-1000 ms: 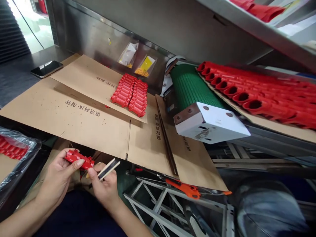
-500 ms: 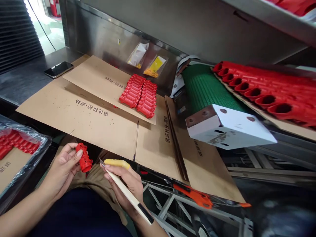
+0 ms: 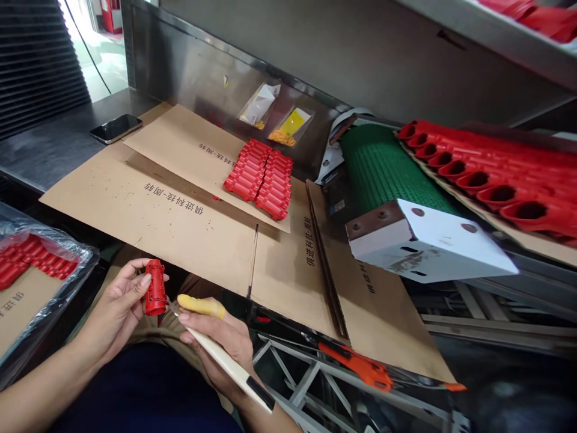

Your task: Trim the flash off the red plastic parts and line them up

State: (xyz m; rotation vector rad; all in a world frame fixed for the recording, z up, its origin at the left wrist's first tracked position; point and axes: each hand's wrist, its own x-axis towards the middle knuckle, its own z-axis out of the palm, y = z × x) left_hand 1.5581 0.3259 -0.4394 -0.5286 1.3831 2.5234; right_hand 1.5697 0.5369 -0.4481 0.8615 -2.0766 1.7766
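Pinched between the thumb and fingers of my left hand [image 3: 124, 307] is a red plastic tube-shaped part [image 3: 155, 288], held nearly upright with its slotted side showing. My right hand [image 3: 220, 343] grips a craft knife [image 3: 228, 364] with a long cream handle and a black end. A yellow finger cot [image 3: 201, 305] covers one digit of that hand. The knife's small blade points up and left, close to the lower right side of the red part; whether it touches cannot be made out.
Rows of red parts [image 3: 261, 177] lie on cardboard sheets [image 3: 175, 234]. A phone [image 3: 116, 128] and small plastic bags [image 3: 292, 126] sit behind. Rightward are a green conveyor belt [image 3: 387, 168], its white metal corner [image 3: 428, 240] and orange-handled pliers [image 3: 356, 364]. A lined bin [image 3: 85, 255] stands left.
My left hand has turned the red part more upright, showing its slotted side. My right hand has moved left, bringing the knife blade closer to the part. The view has shifted slightly.
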